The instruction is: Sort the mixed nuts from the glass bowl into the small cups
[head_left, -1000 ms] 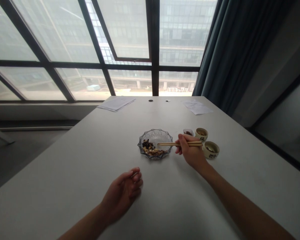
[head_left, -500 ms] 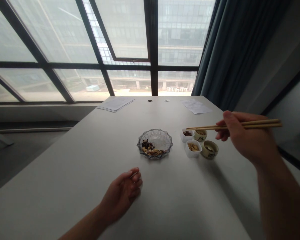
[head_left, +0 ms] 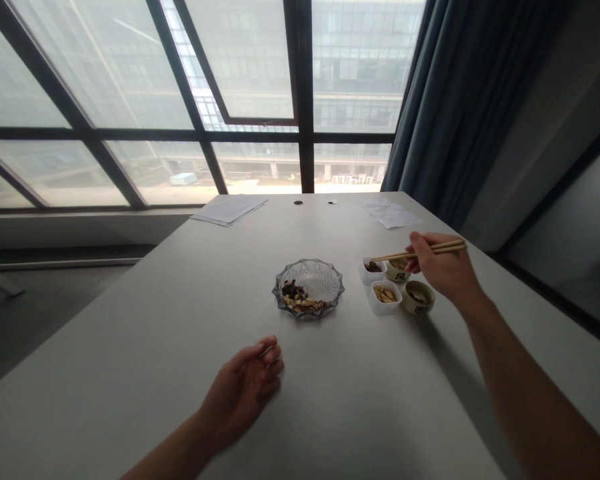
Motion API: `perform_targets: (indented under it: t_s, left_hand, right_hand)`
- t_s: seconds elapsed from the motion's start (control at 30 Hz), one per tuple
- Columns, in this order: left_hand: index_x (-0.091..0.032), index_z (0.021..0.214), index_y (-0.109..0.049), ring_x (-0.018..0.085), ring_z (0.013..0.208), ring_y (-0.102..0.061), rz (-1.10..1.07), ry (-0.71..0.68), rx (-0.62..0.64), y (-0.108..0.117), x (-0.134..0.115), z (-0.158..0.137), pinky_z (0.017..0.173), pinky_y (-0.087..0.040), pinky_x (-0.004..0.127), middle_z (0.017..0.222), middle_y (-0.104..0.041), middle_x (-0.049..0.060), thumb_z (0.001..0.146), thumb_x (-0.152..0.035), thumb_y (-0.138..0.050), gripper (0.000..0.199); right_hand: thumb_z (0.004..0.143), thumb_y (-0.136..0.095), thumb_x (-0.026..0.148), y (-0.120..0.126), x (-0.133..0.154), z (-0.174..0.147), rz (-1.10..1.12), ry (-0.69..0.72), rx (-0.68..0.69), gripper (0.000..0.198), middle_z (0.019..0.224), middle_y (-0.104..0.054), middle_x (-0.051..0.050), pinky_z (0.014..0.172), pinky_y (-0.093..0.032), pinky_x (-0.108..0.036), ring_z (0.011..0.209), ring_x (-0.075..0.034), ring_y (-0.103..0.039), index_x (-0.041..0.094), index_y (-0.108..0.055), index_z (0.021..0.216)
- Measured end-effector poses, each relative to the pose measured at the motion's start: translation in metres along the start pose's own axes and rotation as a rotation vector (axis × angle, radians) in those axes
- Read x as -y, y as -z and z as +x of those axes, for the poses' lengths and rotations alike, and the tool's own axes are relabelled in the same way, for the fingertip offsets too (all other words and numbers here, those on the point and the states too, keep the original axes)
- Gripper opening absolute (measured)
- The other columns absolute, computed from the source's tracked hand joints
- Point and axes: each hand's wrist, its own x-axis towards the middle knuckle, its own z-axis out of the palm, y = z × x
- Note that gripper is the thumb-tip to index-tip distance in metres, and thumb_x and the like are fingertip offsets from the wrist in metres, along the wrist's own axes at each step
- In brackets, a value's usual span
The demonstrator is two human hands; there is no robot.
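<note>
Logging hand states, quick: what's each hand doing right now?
Left hand: half-open, loosely curled, nothing visible in it.
Right hand: closed around chopsticks, tips at the farther white tub.

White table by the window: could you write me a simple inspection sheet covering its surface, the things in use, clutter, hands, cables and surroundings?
Surface: white table, smooth and pale.
Job's things: glass bowl holding dark pieces and pale pieces; to its right, far tub, near tub, far cup and near cup, all with contents.
Clutter: stacked papers far left; loose paper far right.
Hands: right hand holds chopsticks, tips at the far tub, any grip too small to tell; left hand loosely curled, holding nothing visible.
Cables: nothing seen.
Surroundings: dark-framed windows ahead; blue curtain right.
</note>
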Motion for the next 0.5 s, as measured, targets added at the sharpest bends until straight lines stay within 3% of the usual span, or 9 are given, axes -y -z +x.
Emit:
perform_targets:
  t_s: [0.23,0.5]
  left_hand:
    - [-0.012,0.096,-0.061,0.009,0.059,-0.045,-0.019,0.009,0.023,0.002,0.0,-0.001,0.048,-0.039,0.018,0.077,-0.048,-0.001,0.086,-0.009,-0.069,0.013]
    - [-0.013,0.095,-0.06,0.009,0.058,-0.045,-0.007,0.0,-0.005,-0.002,0.0,0.0,0.047,-0.038,0.018,0.076,-0.047,-0.002,0.086,-0.01,-0.068,0.013]
  right_hand:
    - [0.092,-0.064,0.057,-0.003,-0.008,0.001,0.026,-0.006,-0.006,0.044,0.057,-0.071,-0.004,0.045,-0.054,-0.031,0.045,-0.021,-0.067,0.018,-0.073,0.073]
    - [0.09,-0.066,0.061,-0.011,0.024,-0.014,0.184,-0.011,-0.032,0.045,0.065,-0.074,-0.006,0.052,-0.06,-0.03,0.055,-0.022,-0.073,0.018,-0.074,0.078]
